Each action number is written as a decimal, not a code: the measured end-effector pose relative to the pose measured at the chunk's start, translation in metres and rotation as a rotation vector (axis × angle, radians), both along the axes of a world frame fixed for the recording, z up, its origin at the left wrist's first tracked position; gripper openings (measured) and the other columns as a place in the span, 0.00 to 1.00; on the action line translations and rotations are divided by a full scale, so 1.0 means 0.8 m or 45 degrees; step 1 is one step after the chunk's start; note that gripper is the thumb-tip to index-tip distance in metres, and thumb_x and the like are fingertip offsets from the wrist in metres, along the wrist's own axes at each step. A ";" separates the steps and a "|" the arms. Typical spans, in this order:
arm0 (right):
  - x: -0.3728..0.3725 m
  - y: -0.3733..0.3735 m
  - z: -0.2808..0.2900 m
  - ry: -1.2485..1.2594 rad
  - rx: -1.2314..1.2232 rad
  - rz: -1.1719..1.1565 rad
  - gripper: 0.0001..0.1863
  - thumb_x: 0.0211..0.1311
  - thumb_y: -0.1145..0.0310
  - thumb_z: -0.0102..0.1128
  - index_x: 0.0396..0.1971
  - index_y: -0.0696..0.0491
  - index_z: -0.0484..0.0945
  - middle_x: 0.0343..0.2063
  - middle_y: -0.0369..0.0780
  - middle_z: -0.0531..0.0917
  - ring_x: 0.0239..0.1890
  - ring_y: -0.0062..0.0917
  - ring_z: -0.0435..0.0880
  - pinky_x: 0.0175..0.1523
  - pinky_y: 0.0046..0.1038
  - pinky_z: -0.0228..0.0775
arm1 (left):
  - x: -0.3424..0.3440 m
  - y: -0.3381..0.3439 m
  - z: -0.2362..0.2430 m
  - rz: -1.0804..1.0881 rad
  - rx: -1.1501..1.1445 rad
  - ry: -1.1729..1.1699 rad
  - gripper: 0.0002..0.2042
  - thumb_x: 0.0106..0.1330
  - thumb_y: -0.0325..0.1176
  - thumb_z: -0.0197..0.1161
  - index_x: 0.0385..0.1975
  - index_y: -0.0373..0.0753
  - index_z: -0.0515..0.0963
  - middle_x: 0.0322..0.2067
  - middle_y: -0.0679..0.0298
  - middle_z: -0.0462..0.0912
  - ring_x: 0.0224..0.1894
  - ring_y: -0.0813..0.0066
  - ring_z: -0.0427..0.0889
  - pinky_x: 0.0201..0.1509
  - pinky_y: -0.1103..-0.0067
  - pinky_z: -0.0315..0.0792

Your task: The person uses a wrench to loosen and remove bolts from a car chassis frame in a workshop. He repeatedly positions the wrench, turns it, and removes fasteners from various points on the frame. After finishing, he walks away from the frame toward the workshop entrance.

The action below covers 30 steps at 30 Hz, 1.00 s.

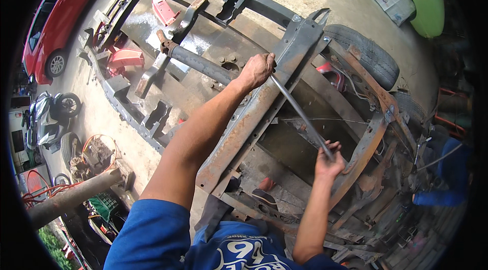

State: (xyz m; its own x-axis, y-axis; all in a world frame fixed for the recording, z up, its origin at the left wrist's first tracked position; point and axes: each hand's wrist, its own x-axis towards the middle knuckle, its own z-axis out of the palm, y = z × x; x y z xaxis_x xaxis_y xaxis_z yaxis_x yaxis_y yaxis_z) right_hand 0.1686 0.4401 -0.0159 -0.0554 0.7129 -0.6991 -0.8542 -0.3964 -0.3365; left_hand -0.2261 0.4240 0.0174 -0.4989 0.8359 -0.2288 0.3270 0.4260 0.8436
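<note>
My left hand is closed around the upper end of a long grey metal bar, over a rusty grey steel rail of a vehicle frame. My right hand, palm turned up, has its fingers curled round the bar's lower end, above an opening in the frame beside a rusted side member. Whether the bar's upper tip touches or fits onto anything is hidden by my left hand. A thick grey tube lies across the frame beyond my left hand.
A red car, motorcycle and pipe with orange hoses are at left. A green car is at top right, a tire beside the frame. Someone in blue is at far right. Red brackets sit among the rails.
</note>
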 end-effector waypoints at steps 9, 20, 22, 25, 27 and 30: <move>-0.287 0.436 0.039 -1.496 0.073 0.078 0.19 0.56 0.68 0.51 0.42 0.68 0.67 0.33 0.49 0.80 0.24 0.33 0.79 0.23 0.31 0.71 | 0.002 -0.025 -0.026 0.244 0.250 -0.342 0.30 0.79 0.58 0.39 0.37 0.33 0.74 0.29 0.49 0.77 0.37 0.56 0.77 0.48 0.64 0.71; -0.779 0.170 0.127 -2.111 1.749 1.631 0.22 0.56 0.56 0.55 0.43 0.58 0.79 0.39 0.48 0.87 0.38 0.34 0.89 0.43 0.33 0.81 | 0.023 -0.062 -0.042 0.248 0.509 -0.466 0.26 0.78 0.53 0.47 0.56 0.32 0.72 0.54 0.40 0.77 0.72 0.48 0.61 0.77 0.63 0.52; -0.792 0.017 0.139 -1.688 2.002 1.616 0.25 0.59 0.48 0.64 0.46 0.53 0.79 0.40 0.46 0.86 0.41 0.34 0.88 0.46 0.37 0.80 | 0.036 -0.061 -0.043 0.288 0.696 -0.621 0.23 0.77 0.51 0.51 0.55 0.34 0.74 0.54 0.46 0.79 0.69 0.52 0.65 0.78 0.64 0.49; -0.715 -0.169 0.149 -1.525 2.525 1.781 0.31 0.63 0.52 0.62 0.57 0.58 0.68 0.48 0.47 0.78 0.52 0.36 0.80 0.60 0.40 0.72 | 0.050 -0.056 -0.043 0.418 0.487 -0.645 0.25 0.76 0.54 0.52 0.53 0.36 0.76 0.52 0.50 0.81 0.66 0.54 0.70 0.77 0.65 0.47; -0.633 -0.236 0.152 -1.109 2.656 1.932 0.31 0.55 0.53 0.67 0.52 0.59 0.71 0.43 0.46 0.78 0.47 0.34 0.80 0.52 0.40 0.69 | 0.058 -0.054 -0.046 0.416 0.482 -0.558 0.27 0.74 0.56 0.54 0.56 0.36 0.74 0.57 0.41 0.75 0.69 0.47 0.66 0.75 0.65 0.53; -0.523 -0.279 0.163 -0.895 2.740 1.912 0.27 0.51 0.55 0.70 0.46 0.56 0.74 0.37 0.42 0.76 0.40 0.31 0.77 0.51 0.38 0.62 | 0.079 -0.072 -0.058 0.471 0.557 -0.367 0.31 0.71 0.52 0.60 0.65 0.36 0.66 0.65 0.36 0.67 0.73 0.42 0.60 0.74 0.61 0.56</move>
